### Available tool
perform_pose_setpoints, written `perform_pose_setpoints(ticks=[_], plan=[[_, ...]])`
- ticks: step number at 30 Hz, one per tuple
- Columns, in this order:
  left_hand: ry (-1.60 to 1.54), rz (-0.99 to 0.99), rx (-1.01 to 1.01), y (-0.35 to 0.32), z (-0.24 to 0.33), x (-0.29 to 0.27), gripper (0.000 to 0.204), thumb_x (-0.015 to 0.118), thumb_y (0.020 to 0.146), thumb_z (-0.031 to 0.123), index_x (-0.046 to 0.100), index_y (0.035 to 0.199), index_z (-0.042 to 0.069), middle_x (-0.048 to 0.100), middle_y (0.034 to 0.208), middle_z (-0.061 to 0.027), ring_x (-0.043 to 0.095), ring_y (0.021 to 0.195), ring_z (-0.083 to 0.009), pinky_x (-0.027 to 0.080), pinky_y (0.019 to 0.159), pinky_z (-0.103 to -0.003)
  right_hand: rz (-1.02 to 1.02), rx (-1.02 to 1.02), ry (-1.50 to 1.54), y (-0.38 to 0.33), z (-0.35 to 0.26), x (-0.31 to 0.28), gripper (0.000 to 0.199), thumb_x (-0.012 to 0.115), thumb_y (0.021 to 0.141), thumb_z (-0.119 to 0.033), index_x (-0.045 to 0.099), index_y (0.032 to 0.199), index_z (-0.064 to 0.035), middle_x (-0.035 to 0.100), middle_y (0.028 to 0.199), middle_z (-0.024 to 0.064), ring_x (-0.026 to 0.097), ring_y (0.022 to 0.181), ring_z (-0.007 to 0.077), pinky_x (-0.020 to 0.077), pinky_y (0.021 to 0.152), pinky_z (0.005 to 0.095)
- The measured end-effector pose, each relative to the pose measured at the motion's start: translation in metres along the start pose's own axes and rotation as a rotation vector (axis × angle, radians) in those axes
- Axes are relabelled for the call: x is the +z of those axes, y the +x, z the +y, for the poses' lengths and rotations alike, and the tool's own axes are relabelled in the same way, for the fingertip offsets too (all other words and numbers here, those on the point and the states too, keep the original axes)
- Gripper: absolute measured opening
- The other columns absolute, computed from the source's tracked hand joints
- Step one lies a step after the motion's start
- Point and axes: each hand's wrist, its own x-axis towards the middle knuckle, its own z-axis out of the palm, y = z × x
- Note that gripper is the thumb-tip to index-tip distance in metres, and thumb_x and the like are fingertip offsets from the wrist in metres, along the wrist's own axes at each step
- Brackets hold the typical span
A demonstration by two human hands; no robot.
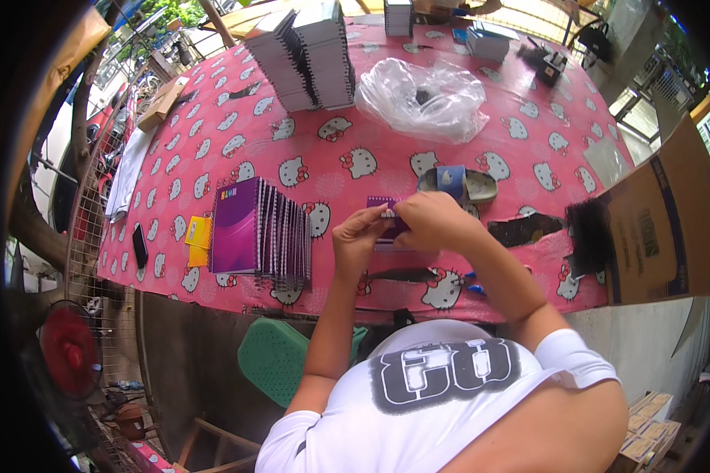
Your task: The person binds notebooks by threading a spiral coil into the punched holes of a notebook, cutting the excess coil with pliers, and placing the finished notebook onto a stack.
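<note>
A purple notebook (394, 246) lies in front of me, with a row of small holes along its far edge. My left hand (356, 238) is over its left side, fingers pinched together near that edge. My right hand (435, 219) covers its right side, with the fingers closed close to the left fingertips. Whatever they pinch is too small or hidden to make out. Just beyond the right hand rests a blue and grey slide sandal (481, 187). To the left stands a pile of purple spiral notebooks (237, 227), beside a yellow packet (199, 242).
Tall stacks of spiral-bound books (296, 67) and a clear plastic bag (422, 98) sit farther back. A cardboard box (663, 229) stands at the right edge. A phone (140, 245) lies at the far left, and blue-handled scissors (476, 288) near the front edge. A green stool (272, 363) is below.
</note>
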Motion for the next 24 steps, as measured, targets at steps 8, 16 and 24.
perform_pose_setpoints(ticks=[8, 16, 24], plan=[[-0.152, -0.018, 0.033, 0.006, -0.008, 0.006, 0.025, 0.069, 0.079, -0.011, 0.064, 0.101, -0.001, 0.067, 0.1, -0.0089, 0.064, 0.09, -0.0143, 0.053, 0.08, -0.025, 0.823, -0.162, 0.287, -0.08, 0.03, 0.063, 0.048, 0.076, 0.074, -0.022, 0.058, 0.115, -0.0049, 0.061, 0.11, 0.0158, 0.057, 0.105, 0.0342, 0.0451, 0.09, 0.042], [0.213, 0.154, 0.545, -0.002, 0.051, 0.052, 0.02, 0.072, 0.076, -0.011, 0.062, 0.091, -0.001, 0.066, 0.097, -0.0145, 0.066, 0.083, -0.0163, 0.059, 0.069, -0.025, 0.595, 0.16, -0.091, -0.155, 0.088, 0.207, 0.059, 0.073, 0.073, -0.024, 0.051, 0.125, -0.0072, 0.05, 0.125, 0.0136, 0.044, 0.12, 0.0326, 0.0311, 0.1, 0.052], [0.505, 0.027, 0.321, -0.035, 0.01, 0.048, 0.015, 0.077, 0.071, -0.008, 0.067, 0.081, -0.003, 0.069, 0.09, -0.0146, 0.068, 0.082, -0.0186, 0.057, 0.072, -0.028, 0.927, -0.02, 0.477, -0.106, 0.027, 0.128, 0.043, 0.075, 0.075, -0.022, 0.061, 0.111, -0.0034, 0.058, 0.106, 0.0158, 0.057, 0.096, 0.0336, 0.0463, 0.085, 0.0418]])
